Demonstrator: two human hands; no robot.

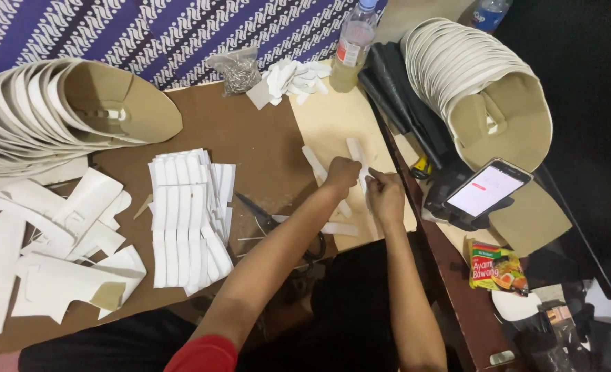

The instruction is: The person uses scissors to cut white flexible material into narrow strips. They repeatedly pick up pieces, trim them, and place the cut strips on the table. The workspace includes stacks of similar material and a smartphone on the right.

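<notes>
Your left hand [341, 173] and right hand [386, 196] meet over the pale cream card sheet [329, 120] lying on the brown table [250, 138]. The left hand is curled, knuckles up, pressing down on a long white paper strip [313, 162] that runs slantwise under it. Your right hand pinches with fingertips drawn together on another white strip [355, 148] that reaches up the sheet; the two strips lie just beside each other where your hands come close. A third white strip [338, 228] lies near your left forearm. Dark metal scissors [264, 213] rest on the table just left of that arm, and beyond them sits a neat stack of white paper strips [181, 213]. Nested white and tan cone-shaped card pieces [64, 114] pile up at far left, and a similar pile [477, 76] stands at right above a propped smartphone [488, 187].
</notes>
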